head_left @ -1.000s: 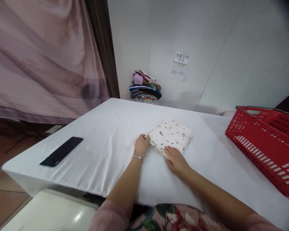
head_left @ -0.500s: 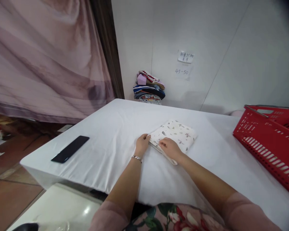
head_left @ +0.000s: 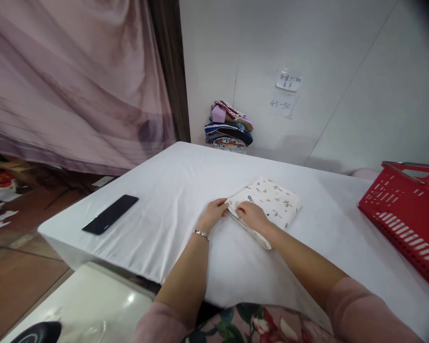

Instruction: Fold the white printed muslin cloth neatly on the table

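A folded white cloth [head_left: 273, 197] with small printed figures lies flat on the white-covered table [head_left: 157, 200], its layered edge towards me. My left hand [head_left: 214, 213] pinches the near left corner of the cloth between thumb and fingers; a silver bracelet circles that wrist. Just to the right, my right hand [head_left: 253, 216] rests on the cloth with curled fingers, closed at the near edge. Its fingertips are partly hidden. From under the right wrist, a rounded fold of the cloth sticks out towards me.
A black phone [head_left: 110, 214] lies on the table's left side. At the right stands a red plastic basket [head_left: 407, 214] with a handle. Beyond the far edge is a stack of folded fabrics [head_left: 229, 128] against the wall. A pale stool-like surface [head_left: 93, 300] is at lower left.
The view has turned a little to the left, so things sit further right. My left fingers have shifted slightly around the cloth's corner; the right hand stays curled on its near edge.
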The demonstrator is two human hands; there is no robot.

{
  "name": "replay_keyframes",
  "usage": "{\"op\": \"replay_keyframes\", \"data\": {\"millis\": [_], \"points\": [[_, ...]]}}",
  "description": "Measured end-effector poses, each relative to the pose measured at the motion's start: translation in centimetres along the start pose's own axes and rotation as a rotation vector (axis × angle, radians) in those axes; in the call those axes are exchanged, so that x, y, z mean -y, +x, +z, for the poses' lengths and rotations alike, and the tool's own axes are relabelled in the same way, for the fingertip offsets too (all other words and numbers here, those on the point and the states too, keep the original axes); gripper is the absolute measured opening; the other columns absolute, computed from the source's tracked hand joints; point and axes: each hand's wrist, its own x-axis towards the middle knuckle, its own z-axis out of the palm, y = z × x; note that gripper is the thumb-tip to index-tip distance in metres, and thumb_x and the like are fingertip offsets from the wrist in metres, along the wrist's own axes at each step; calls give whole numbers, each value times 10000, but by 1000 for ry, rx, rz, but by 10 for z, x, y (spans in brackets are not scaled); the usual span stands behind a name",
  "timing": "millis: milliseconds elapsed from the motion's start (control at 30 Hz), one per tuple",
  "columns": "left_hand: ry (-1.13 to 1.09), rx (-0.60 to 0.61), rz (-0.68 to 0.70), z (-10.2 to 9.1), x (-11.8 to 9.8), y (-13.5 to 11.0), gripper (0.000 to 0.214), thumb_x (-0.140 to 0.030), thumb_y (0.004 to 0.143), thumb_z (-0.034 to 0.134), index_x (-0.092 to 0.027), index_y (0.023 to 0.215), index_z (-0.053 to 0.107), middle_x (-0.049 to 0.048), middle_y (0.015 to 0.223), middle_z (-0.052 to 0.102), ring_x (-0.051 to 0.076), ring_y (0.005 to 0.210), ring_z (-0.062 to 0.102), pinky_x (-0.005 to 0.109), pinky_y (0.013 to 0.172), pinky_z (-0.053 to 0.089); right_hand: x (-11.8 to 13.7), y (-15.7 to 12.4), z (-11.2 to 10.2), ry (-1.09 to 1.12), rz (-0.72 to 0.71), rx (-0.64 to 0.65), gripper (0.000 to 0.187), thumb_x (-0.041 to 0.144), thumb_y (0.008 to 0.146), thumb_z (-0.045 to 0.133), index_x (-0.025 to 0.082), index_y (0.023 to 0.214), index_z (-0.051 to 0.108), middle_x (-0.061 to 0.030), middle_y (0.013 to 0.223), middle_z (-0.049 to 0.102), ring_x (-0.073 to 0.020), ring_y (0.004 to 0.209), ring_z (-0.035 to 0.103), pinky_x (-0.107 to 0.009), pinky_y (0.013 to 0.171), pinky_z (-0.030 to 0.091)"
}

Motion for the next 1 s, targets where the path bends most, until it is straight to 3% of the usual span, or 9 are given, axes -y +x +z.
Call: {"op": "replay_keyframes", "data": {"millis": [300, 600, 800, 1000], "points": [[23, -43, -22, 3, 0, 0, 282, -245, 750, 534, -170, 979, 680, 28, 768, 661, 123, 704, 570, 201, 566, 454, -3, 2, 3, 171, 28, -71, 146, 213, 795, 495, 193, 667, 564, 20, 697, 585, -120, 660, 494, -234, 602, 321], [31, -25, -34, 3, -5, -3, 312, -226, 752, 512, -175, 1008, 683, 23, 751, 657, 117, 687, 564, 194, 566, 447, -3, 22, 3, 95, 47, 75, 182, 193, 800, 466, 196, 653, 573, 6, 692, 601, -129, 659, 492, -231, 596, 295], [6, -24, -21, 2, -1, -1, 298, -237, 744, 518, -175, 981, 689, 24, 751, 655, 121, 694, 565, 195, 563, 443, -7, 18, 6, 224, -26, -35, 191, 218, 834, 417, 191, 659, 486, 35, 620, 506, -115, 604, 442, -217, 564, 283], [-11, -26, -29, 3, -1, 0, 283, -242, 736, 533, -177, 956, 698, 18, 702, 645, 121, 669, 557, 193, 562, 438, -1, 18, 6, 114, -69, 54, 168, 164, 837, 419, 186, 682, 479, 30, 662, 514, -116, 649, 458, -218, 596, 275]]}}
